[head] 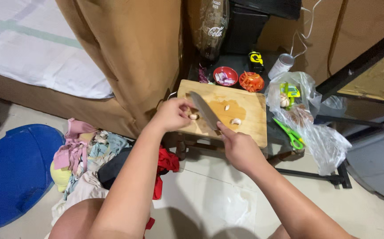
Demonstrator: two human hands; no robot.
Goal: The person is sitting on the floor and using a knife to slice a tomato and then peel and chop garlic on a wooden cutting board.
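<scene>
Between both hands, on the rectangular wooden cutting board (249,119), the step in hand is cutting garlic. Left hand (172,114) pinches a pale garlic clove (193,117); right hand (239,148) grips the dark-bladed kitchen knife (204,109), blade just beside the clove. Judged next requirement: a controlled downward cut, fingertips curled back.

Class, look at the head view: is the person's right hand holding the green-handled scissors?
No. The right hand grips a large kitchen knife over the wooden cutting board; the green-handled scissors lie untouched beside it.

clear plastic bag (322,137) right of board; green-yellow packet (290,90) inside; dark labelled bottle (213,28) behind.
</scene>
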